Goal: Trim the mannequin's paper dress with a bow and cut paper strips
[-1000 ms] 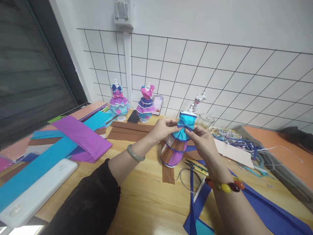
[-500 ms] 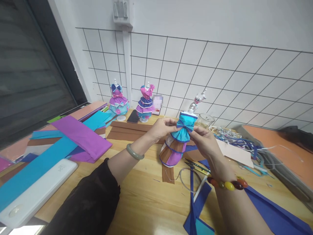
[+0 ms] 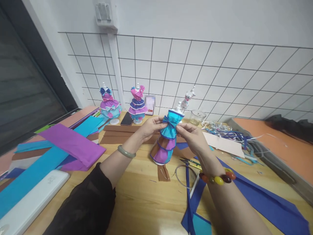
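Note:
A miniature dress (image 3: 166, 153) on a small white dress form stands in front of me, its base hidden. Its top is turquoise with dark blue edging, and its tiered skirt has brown, purple and turquoise panels. Across the waist lies a blue bow (image 3: 170, 122). My left hand (image 3: 152, 127) pinches the bow's left end between thumb and fingers. On the other side, my right hand (image 3: 189, 135) is closed at the bow's right end, close against the dress; whether it also grips the dress fabric is unclear.
Two dressed forms (image 3: 110, 107) (image 3: 137, 106) and a bare patterned form (image 3: 187, 97) stand behind. Coloured fabric strips (image 3: 73, 143) and a white power bank (image 3: 36, 202) lie left. Scissors (image 3: 190, 162), blue fabric (image 3: 264, 195), a glass jar (image 3: 197, 116) and tangled ribbons (image 3: 220, 129) are on the right.
The dress has turned and stands more upright, with the bow facing further left and more purple and turquoise skirt showing. Both hands stay at the bow. The camera view has shifted.

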The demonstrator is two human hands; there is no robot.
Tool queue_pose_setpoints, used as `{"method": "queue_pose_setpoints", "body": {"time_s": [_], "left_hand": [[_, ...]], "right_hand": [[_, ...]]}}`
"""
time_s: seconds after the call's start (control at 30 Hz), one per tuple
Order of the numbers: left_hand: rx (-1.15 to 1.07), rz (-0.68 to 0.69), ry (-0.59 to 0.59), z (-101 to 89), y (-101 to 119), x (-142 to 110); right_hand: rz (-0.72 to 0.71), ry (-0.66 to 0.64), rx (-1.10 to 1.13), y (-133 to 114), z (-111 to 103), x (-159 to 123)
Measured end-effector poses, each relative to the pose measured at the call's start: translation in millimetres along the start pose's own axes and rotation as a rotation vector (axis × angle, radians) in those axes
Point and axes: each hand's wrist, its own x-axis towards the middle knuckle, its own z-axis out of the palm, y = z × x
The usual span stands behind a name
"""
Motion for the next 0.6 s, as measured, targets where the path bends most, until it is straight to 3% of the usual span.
{"method": "queue_pose_setpoints", "body": {"time_s": [0.27, 0.6], "left_hand": [[0.014, 0.017, -0.004, 3.4, -0.3, -0.7], [0.081, 0.043, 0.031, 4.7, 0.2, -1.3]], "right_hand": [[-0.045, 0.052, 0.031, -6.4, 11.5, -2.7], [-0.054, 0.038, -0.078, -8.9, 8.0, -3.4]]}}
